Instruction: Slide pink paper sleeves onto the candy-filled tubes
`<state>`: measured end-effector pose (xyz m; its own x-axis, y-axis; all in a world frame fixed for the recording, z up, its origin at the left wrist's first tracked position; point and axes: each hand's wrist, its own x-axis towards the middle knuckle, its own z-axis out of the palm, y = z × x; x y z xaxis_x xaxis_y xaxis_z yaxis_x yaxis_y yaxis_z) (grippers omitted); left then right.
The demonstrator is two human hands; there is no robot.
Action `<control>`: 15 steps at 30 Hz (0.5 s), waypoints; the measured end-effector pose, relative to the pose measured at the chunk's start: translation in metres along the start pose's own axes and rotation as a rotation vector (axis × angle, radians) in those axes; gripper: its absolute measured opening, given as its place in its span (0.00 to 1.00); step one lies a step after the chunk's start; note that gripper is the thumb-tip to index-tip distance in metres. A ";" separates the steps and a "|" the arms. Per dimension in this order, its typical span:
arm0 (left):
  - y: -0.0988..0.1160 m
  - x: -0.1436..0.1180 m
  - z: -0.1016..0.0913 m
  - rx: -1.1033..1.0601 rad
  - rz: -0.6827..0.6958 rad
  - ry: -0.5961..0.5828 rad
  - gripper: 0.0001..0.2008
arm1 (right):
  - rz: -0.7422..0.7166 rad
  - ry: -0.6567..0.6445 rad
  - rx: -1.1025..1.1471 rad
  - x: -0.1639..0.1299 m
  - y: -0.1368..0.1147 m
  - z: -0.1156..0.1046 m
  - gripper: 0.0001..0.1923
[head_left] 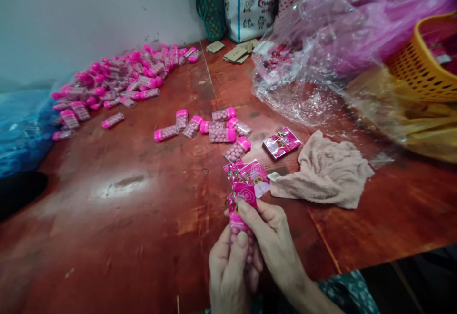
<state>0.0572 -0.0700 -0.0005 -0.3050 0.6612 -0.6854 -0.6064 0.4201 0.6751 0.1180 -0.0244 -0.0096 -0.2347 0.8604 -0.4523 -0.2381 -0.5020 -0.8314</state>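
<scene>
Low in the frame, my left hand [228, 268] grips a pink-capped candy tube [240, 238]; my right hand [273, 238] pinches its pink label [246, 183], writing too blurred to read.

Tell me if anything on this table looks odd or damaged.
The red table has a worn, pale scuffed patch left of centre. A crumpled beige cloth lies bunched beside the hands, and clear plastic sheeting sprawls loosely at the back right.

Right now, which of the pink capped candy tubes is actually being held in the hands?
The tube clasped between the left hand and right hand, under a pink label. All the others lie loose on the table.
</scene>
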 end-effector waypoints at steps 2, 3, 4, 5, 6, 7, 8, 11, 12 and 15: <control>0.001 -0.003 0.000 0.028 0.004 0.047 0.18 | -0.006 0.008 0.025 -0.004 0.002 0.003 0.20; 0.001 -0.004 -0.001 0.052 0.012 0.051 0.18 | -0.008 0.011 0.050 -0.006 0.003 0.004 0.19; 0.002 -0.004 -0.002 0.078 0.024 0.044 0.18 | -0.007 0.013 0.083 -0.007 0.004 0.005 0.19; 0.003 -0.004 -0.003 0.107 0.041 0.028 0.17 | -0.006 0.008 0.118 -0.008 0.005 0.006 0.19; 0.005 -0.004 -0.004 0.138 0.060 0.005 0.17 | -0.003 -0.003 0.158 -0.009 0.005 0.006 0.18; 0.007 -0.003 -0.004 0.170 0.080 -0.020 0.16 | 0.005 -0.023 0.202 -0.008 0.006 0.005 0.18; 0.009 -0.002 -0.004 0.203 0.105 -0.046 0.15 | 0.016 -0.050 0.246 -0.007 0.006 0.004 0.17; 0.014 0.001 -0.004 0.285 0.179 -0.105 0.13 | 0.049 -0.134 0.369 -0.002 0.005 -0.001 0.15; 0.015 0.002 -0.004 0.307 0.186 -0.119 0.12 | 0.061 -0.150 0.389 -0.001 0.004 -0.003 0.15; 0.015 0.005 -0.004 0.366 0.163 -0.143 0.12 | 0.103 -0.184 0.368 0.002 -0.001 -0.007 0.14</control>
<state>0.0438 -0.0629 0.0057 -0.2546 0.8062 -0.5341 -0.2502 0.4786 0.8416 0.1246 -0.0217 -0.0123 -0.4310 0.7910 -0.4341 -0.5174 -0.6108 -0.5993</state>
